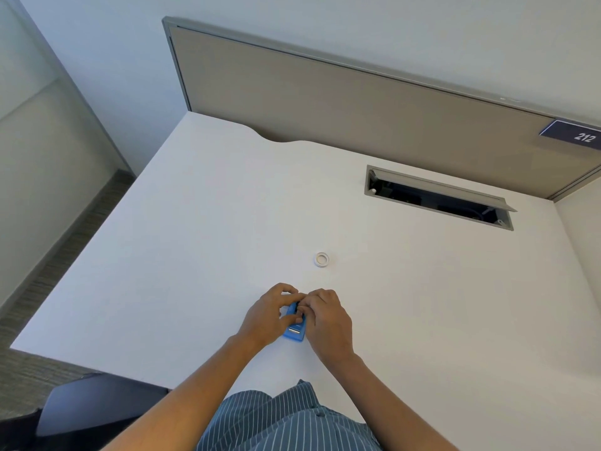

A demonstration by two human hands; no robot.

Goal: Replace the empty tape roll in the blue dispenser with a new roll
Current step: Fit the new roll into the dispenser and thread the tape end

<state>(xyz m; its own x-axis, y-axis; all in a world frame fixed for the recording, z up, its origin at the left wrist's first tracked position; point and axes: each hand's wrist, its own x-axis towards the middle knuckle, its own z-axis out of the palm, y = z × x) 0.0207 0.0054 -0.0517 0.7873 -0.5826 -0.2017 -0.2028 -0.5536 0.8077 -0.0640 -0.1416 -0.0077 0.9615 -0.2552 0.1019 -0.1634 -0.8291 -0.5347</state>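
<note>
The blue tape dispenser [295, 333] lies on the white desk [195, 242], its metal cutter end pointing toward me. My left hand [268, 315] grips its left side, thumb across the top. My right hand [327, 317] is closed over its right side, fingertips pinching at the dispenser's far end. What those fingertips hold is hidden. A small white tape roll [321, 259] lies flat on the desk, a short way beyond both hands and apart from them.
An open cable hatch [439, 198] is cut into the desk at the back right. A grey partition panel [357, 115] closes off the far edge. A dark chair part [97, 405] sits below the desk's left near corner.
</note>
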